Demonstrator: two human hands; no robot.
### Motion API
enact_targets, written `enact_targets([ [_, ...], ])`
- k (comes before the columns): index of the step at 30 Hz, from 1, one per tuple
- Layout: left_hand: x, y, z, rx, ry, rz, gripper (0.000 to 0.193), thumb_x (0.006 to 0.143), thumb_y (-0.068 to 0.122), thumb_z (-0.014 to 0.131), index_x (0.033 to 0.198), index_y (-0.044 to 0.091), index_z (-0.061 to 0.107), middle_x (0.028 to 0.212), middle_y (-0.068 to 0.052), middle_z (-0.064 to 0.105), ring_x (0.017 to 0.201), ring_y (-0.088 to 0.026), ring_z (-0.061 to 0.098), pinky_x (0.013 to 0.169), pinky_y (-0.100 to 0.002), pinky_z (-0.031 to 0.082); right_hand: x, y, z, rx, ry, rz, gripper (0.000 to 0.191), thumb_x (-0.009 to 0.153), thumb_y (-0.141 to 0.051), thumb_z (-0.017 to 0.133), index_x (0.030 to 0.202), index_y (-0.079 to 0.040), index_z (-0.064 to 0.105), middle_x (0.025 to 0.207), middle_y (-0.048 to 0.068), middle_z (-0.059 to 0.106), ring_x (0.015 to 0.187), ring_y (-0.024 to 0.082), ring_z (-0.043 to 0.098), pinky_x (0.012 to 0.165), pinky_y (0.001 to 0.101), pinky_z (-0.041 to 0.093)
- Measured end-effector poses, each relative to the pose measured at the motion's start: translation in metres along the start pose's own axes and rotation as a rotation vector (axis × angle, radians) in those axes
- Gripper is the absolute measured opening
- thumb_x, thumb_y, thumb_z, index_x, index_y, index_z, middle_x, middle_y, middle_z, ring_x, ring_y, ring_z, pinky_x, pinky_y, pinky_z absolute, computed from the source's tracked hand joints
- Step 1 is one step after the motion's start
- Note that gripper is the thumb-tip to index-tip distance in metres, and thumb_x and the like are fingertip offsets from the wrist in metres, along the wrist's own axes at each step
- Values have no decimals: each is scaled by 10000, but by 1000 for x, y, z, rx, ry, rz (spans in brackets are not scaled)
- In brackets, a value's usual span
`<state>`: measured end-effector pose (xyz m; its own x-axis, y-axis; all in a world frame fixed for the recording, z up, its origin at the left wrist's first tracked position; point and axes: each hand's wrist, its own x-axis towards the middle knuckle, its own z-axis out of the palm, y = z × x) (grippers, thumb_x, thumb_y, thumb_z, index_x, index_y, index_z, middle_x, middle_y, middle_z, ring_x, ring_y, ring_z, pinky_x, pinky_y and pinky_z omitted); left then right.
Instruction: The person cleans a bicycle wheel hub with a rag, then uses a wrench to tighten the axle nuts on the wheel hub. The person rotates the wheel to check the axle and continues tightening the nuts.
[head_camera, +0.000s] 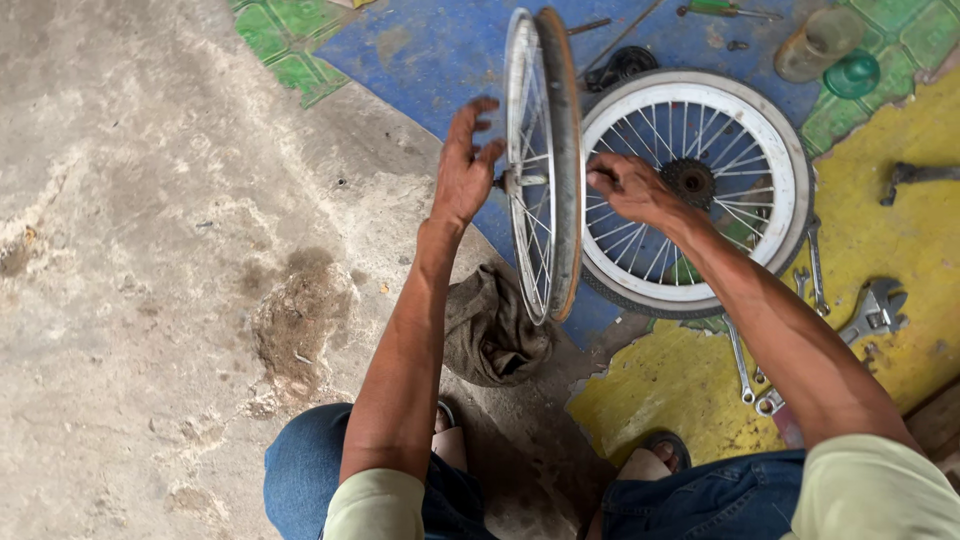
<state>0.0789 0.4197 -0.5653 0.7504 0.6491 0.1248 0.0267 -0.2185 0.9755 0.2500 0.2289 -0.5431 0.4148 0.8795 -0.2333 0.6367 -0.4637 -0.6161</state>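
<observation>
upright, thin steel spoked rim (545, 165); left hand (462, 165) spread, right hand (625, 187) pinching axle.

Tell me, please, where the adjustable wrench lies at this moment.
In the head view, the adjustable wrench lies on the yellow mat at the right, beyond the right forearm, beside the combination wrenches.

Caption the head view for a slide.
Both hands, left and right, steady an upright bare wheel rim at its axle, beside a flat tyred wheel.

Pale green sleeves, blue jeans, seemingly sandals.
</observation>
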Motion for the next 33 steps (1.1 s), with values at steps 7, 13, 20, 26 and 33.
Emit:
enact_targets([
  [7,5,0,7,-138,-50,-74,601,913,-17,513,1480,158,416,1547,-126,415,1392,-362,457,998,-459,579,3,-13,-10,40,155,-284,160,1054,-132,530,1078,-36,656,923,140,658,805,264,614,738,438,498],
  [13,10,-5,4,24,-336,20,521,923,-129,528,1384,91,632,1595,-87,455,1455,-306,454,1085,-397,494,-6,4,-10,70,256,-251,162,1032,-183,559,1013,-42,635,877,150,653,867,314,624,797,483,484],
  [20,11,-14,4,370,-361,26,393,783,29,669,1163,118,716,1489,-142,392,1266,-345,488,831,-430,561,-12,20,-9,70,415,-175,380,1017,-325,511,1255,-42,595,1150,185,664,991,334,662,828,455,535],
  [26,14,-36,-3,1065,-163,578,299,1017,374,816,1104,89,791,1229,-184,478,1249,-324,383,1128,-461,344,-60,99,-90,-148,375,25,372,1022,-328,501,1283,-69,558,1049,173,652,884,312,653,736,402,552],
  [33,20,-66,-21,1199,-183,575,251,1105,329,643,1162,98,724,966,-79,689,1133,-243,516,1155,-376,358,-246,318,-201,-409,870,458,85,979,-132,569,1011,-111,644,806,99,626,653,260,583,534,384,491],
])
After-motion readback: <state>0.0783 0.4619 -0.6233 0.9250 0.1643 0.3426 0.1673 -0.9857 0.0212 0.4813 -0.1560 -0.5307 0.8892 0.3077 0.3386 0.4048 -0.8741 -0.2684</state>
